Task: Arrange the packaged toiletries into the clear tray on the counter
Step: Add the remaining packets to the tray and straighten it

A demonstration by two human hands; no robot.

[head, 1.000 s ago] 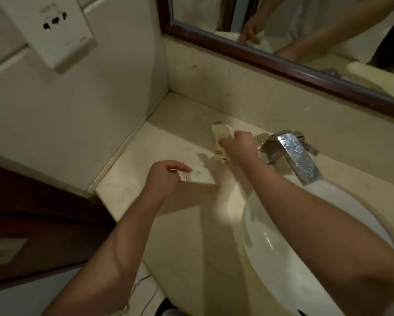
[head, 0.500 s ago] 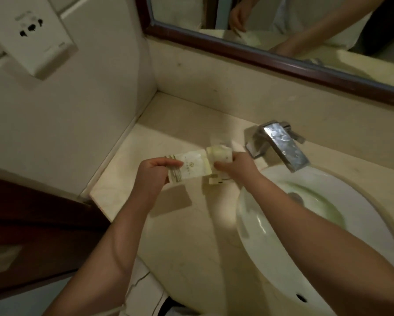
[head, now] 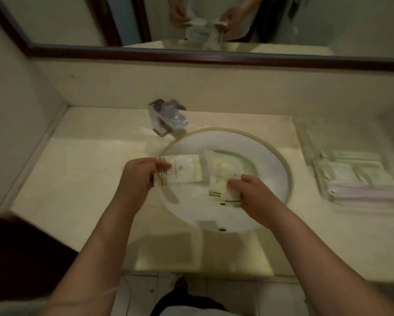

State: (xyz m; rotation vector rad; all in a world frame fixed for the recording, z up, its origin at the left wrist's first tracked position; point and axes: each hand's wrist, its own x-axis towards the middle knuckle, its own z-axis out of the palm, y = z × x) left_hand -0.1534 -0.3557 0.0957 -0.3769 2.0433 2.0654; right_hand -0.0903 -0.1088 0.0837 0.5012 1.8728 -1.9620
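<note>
My left hand (head: pixel 138 176) pinches a white toiletry packet with a small logo (head: pixel 182 171) by its striped end, above the left rim of the basin. My right hand (head: pixel 253 192) grips a second white packet with dark stripes (head: pixel 221 176) over the middle of the basin. The two packets nearly touch. The clear tray (head: pixel 310 153) lies on the counter at the right and holds several packaged toiletries (head: pixel 360 176), blurred.
A round white sink basin (head: pixel 276 156) is set in the beige counter (head: pixel 84 179). A chrome faucet (head: pixel 168 117) stands behind it. A dark-framed mirror (head: pixel 214 54) runs along the back wall. The left wall meets the counter at the far left.
The view swung right from the left counter corner to the basin and tray. Both hands lifted their packets off the counter and carried them right, over the basin.
</note>
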